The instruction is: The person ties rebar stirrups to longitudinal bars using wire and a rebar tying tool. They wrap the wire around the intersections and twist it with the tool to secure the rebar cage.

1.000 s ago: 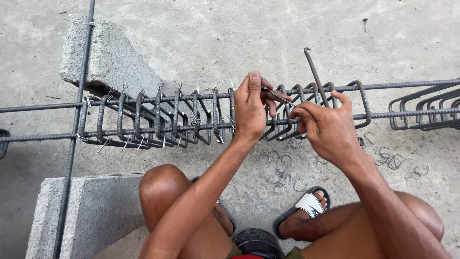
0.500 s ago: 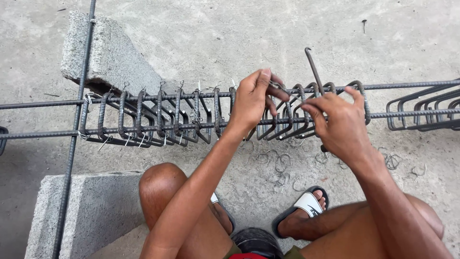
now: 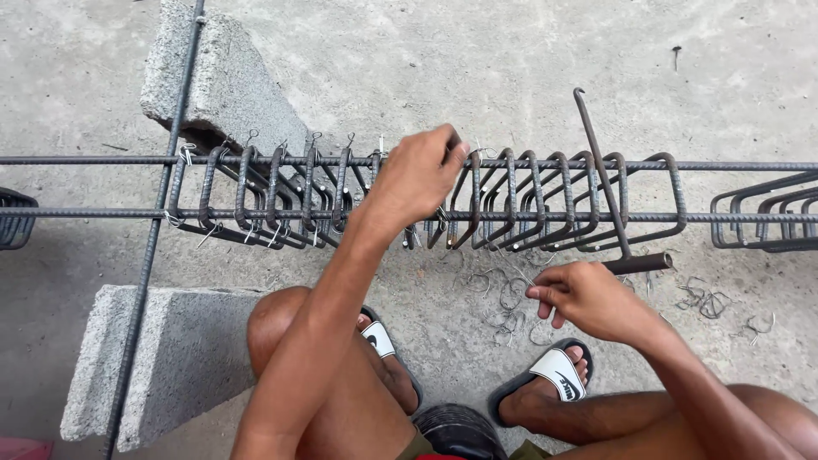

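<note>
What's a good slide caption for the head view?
Left hand grips the rebar cage; right hand holds a hooked tying tool over loose wire ties.

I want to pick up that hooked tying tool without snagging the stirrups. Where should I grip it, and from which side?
Probably grip the hooked tool by its thick cylindrical handle end, which sticks out below the rebar cage beside the right hand. Come from the near side: its thin hooked shaft leans up across the stirrups.

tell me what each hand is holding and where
Left hand grips a stirrup at its top, on the upper rebar. Right hand holds the hook tool by its handle end.
</note>
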